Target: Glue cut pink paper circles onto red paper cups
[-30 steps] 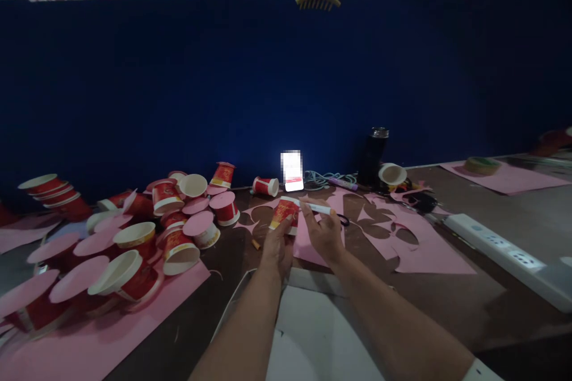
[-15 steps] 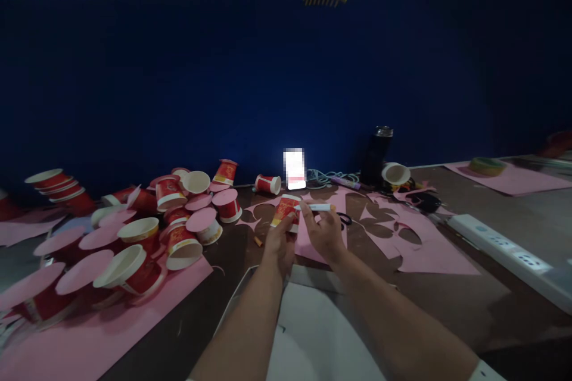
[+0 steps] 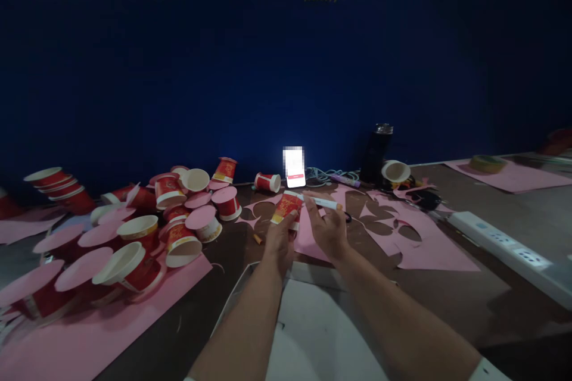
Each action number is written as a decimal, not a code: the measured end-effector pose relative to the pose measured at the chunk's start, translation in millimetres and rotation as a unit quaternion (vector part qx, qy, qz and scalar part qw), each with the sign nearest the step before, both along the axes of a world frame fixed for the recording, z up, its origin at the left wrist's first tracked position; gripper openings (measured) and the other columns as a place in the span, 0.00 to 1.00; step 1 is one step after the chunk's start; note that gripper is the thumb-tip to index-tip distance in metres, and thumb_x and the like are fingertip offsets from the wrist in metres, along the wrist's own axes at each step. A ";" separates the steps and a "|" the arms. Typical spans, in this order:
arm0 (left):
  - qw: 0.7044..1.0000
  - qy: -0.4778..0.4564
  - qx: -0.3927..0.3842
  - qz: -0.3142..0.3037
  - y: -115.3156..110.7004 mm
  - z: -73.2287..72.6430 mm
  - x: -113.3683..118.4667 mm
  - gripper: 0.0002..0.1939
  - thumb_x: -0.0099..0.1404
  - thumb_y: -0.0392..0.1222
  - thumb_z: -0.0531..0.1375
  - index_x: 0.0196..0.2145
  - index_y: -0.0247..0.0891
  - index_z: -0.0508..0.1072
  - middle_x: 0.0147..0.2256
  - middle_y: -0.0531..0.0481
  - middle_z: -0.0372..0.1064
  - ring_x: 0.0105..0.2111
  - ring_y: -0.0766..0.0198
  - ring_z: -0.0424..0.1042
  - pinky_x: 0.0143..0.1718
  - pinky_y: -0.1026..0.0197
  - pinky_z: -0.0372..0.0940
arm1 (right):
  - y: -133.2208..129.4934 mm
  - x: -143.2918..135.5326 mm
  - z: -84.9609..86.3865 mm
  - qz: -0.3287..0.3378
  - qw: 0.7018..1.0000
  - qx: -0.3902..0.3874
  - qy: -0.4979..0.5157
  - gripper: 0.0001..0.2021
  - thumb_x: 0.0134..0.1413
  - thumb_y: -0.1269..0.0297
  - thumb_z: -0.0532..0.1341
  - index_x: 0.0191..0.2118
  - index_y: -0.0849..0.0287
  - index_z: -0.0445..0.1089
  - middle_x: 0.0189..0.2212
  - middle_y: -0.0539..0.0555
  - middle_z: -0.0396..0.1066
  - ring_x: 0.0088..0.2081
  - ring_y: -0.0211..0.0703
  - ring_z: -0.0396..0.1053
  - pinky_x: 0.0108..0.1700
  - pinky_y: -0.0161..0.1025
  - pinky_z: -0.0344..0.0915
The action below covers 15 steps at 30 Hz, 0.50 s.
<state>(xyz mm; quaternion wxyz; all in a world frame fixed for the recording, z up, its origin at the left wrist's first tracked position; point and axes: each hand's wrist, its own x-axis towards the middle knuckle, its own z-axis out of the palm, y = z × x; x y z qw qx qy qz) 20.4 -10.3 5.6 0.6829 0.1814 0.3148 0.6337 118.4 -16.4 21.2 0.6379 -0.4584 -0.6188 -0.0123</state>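
My left hand (image 3: 281, 241) is closed around a red paper cup (image 3: 286, 207) with yellow print, tilted, its narrow white-edged end up. In my right hand (image 3: 328, 229) is a white marker pen (image 3: 322, 202) with an orange end pointing right. The pen's left tip is close to the cup's upper right edge; whether it touches I cannot tell. Below both hands a pink paper sheet (image 3: 308, 244) lies on the table. Dark scissor handles (image 3: 348, 218) show partly behind my right hand.
Many red paper cups (image 3: 182, 244), several topped with pink discs, crowd the left. A lit phone (image 3: 295, 168) stands at the back. Cut pink paper (image 3: 429, 250), a black flask (image 3: 376, 152) and a power strip (image 3: 500, 250) are to the right. A white box lid (image 3: 313, 315) lies in front.
The marker has tilted, its orange end dropping and shifting right. Its tip has moved up toward the cup's upper edge. My left hand keeps its hold on the cup.
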 end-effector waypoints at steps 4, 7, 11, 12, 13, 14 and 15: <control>1.000 0.002 0.016 0.004 1.7 -2.4 0.4 0.16 0.45 0.31 0.68 0.34 0.36 0.75 0.32 0.51 0.75 0.32 0.69 0.73 0.35 0.68 0.63 | 2.2 1.5 -2.8 -0.001 1.000 -0.005 -0.006 0.09 0.58 0.61 0.58 0.38 0.56 0.75 0.34 0.54 0.76 0.35 0.43 0.73 0.42 0.41 0.69; 1.000 0.004 0.017 0.004 2.1 -2.7 0.6 0.15 0.45 0.31 0.68 0.34 0.36 0.75 0.32 0.51 0.76 0.32 0.68 0.73 0.35 0.68 0.63 | 3.6 1.8 -5.3 0.001 1.000 -0.006 -0.009 0.09 0.58 0.62 0.58 0.38 0.55 0.75 0.35 0.54 0.76 0.35 0.43 0.73 0.42 0.41 0.69; 1.000 0.006 0.014 0.005 1.4 -2.1 0.4 0.16 0.45 0.31 0.68 0.34 0.35 0.75 0.33 0.51 0.75 0.32 0.68 0.73 0.35 0.68 0.63 | 4.4 1.2 -6.6 -0.002 1.000 -0.004 -0.020 0.09 0.59 0.62 0.58 0.37 0.55 0.75 0.34 0.54 0.76 0.35 0.42 0.73 0.42 0.41 0.68; 1.000 0.007 0.012 0.004 1.2 -1.9 0.3 0.16 0.45 0.31 0.68 0.34 0.35 0.75 0.32 0.51 0.75 0.32 0.68 0.73 0.35 0.68 0.63 | 4.4 1.0 -6.6 -0.006 1.000 -0.005 -0.023 0.09 0.59 0.61 0.58 0.37 0.56 0.75 0.34 0.54 0.76 0.35 0.42 0.72 0.42 0.41 0.68; 1.000 0.007 0.011 0.004 1.0 -1.8 0.2 0.16 0.45 0.31 0.69 0.34 0.35 0.75 0.32 0.51 0.75 0.32 0.68 0.73 0.35 0.68 0.62 | 4.3 0.8 -6.5 -0.011 1.000 -0.006 -0.024 0.09 0.59 0.61 0.57 0.37 0.56 0.75 0.34 0.54 0.76 0.35 0.42 0.72 0.42 0.41 0.68; 1.000 0.006 0.011 0.005 0.8 -1.7 0.1 0.16 0.44 0.31 0.69 0.34 0.35 0.75 0.32 0.51 0.75 0.32 0.68 0.73 0.35 0.68 0.62 | 4.1 0.5 -6.5 -0.015 1.000 -0.007 -0.026 0.10 0.59 0.61 0.57 0.36 0.56 0.75 0.33 0.54 0.76 0.34 0.42 0.72 0.42 0.41 0.68; 1.000 0.006 0.012 0.006 0.8 -1.8 0.0 0.17 0.44 0.31 0.69 0.34 0.35 0.75 0.32 0.51 0.75 0.32 0.68 0.73 0.36 0.67 0.62 | 3.9 0.2 -6.5 -0.019 0.999 -0.008 -0.028 0.10 0.59 0.60 0.57 0.36 0.56 0.75 0.33 0.54 0.76 0.34 0.42 0.72 0.41 0.41 0.68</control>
